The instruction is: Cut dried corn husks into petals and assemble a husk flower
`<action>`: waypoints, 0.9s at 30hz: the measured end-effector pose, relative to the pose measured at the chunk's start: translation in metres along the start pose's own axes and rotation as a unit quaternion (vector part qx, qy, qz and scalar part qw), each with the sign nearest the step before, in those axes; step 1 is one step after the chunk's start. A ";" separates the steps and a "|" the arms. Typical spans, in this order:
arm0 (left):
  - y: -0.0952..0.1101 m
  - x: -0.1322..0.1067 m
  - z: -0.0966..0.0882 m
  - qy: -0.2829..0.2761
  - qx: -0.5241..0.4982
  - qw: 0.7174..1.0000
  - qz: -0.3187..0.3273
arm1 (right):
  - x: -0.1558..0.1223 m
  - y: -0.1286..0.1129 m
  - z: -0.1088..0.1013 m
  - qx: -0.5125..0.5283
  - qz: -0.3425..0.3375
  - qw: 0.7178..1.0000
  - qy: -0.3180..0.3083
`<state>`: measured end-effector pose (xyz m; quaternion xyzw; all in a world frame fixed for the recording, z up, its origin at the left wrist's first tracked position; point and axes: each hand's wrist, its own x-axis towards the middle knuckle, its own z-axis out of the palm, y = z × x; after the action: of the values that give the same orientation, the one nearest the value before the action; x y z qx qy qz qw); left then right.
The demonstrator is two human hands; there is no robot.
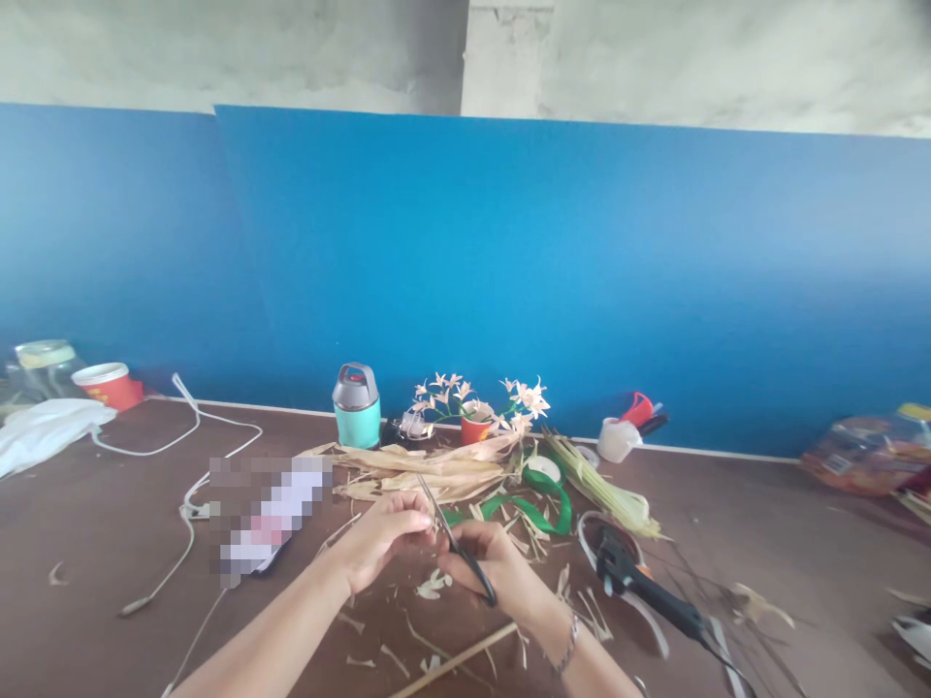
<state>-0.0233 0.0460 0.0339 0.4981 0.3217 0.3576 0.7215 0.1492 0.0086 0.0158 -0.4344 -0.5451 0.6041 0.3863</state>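
My right hand [495,564] is closed around a pair of scissors [476,570] with black handles, the blades pointing up and to the left. Just left of the blades, my left hand [393,535] is pinched shut; the small pale thing at its fingertips is too small to make out. Beyond both hands lie long dried corn husks [429,480]. A curled green ribbon [560,509] sits to their right. Small husk cuttings [434,584] are scattered on the brown table [291,630] below my hands.
Pale flowers [528,397] stand by a red paper cup [475,427] at the back, right of a turquoise container [357,422]. A black glue gun [655,596] lies to the right, near greenish husks [607,490]. White cables [190,504] run along the left. A blue partition [509,271] closes the back.
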 end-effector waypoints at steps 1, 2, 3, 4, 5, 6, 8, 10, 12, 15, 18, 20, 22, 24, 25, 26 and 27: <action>0.000 0.000 0.000 0.001 -0.003 1.000 -0.003 | 0.000 0.001 0.000 0.000 -0.001 1.000 0.002; 0.000 0.000 0.001 -0.001 -0.004 1.000 -0.005 | 0.000 0.001 0.001 0.000 -0.002 1.000 0.003; 0.000 0.000 0.001 -0.002 -0.004 1.000 -0.004 | 0.001 0.001 0.001 0.001 -0.004 1.000 0.004; 0.000 0.000 0.001 -0.005 -0.003 1.000 -0.002 | 0.001 0.002 0.001 0.002 -0.005 1.000 0.005; 0.000 0.000 0.001 -0.007 -0.001 1.000 0.000 | 0.001 0.002 0.001 0.001 -0.007 1.000 0.007; 0.000 0.000 0.001 -0.008 0.001 1.000 0.002 | 0.001 0.001 0.001 -0.001 -0.008 1.000 0.009; 0.000 0.000 0.001 -0.011 0.005 1.000 0.005 | 0.001 0.001 0.001 -0.011 -0.009 1.000 0.012; 0.000 0.000 0.002 -0.013 0.008 1.000 0.006 | 0.001 0.000 0.000 -0.019 -0.008 1.000 0.015; 0.000 0.000 0.002 -0.011 0.007 1.000 0.007 | 0.001 -0.001 0.000 -0.019 -0.006 1.000 0.016; 0.002 -0.001 0.004 0.000 0.000 1.000 0.003 | 0.001 -0.001 0.000 -0.008 -0.008 1.000 0.014; 0.004 -0.002 0.007 0.010 -0.010 1.000 -0.001 | 0.002 0.002 0.001 0.004 -0.009 1.000 0.012; 0.004 -0.002 0.009 0.012 -0.019 1.000 -0.003 | 0.003 0.004 0.001 0.011 -0.007 1.000 0.013; 0.003 -0.002 0.010 0.013 -0.028 1.000 -0.007 | 0.004 0.006 0.001 0.015 -0.008 1.000 0.013; 0.001 -0.001 0.011 0.011 -0.035 0.999 -0.011 | 0.004 0.007 0.001 0.015 -0.011 1.000 0.011; 0.000 -0.001 0.010 0.009 -0.037 0.999 -0.011 | 0.004 0.008 0.001 0.016 -0.013 1.000 0.010; -0.001 -0.001 0.010 0.007 -0.039 0.999 -0.009 | 0.004 0.008 0.001 0.018 -0.014 1.000 0.008; -0.001 -0.001 0.010 0.007 -0.040 0.999 -0.007 | 0.004 0.008 0.001 0.020 -0.016 1.000 0.008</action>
<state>-0.0154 0.0401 0.0359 0.4639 0.3153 0.3684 0.7414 0.1473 0.0116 0.0078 -0.4227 -0.5365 0.6053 0.4088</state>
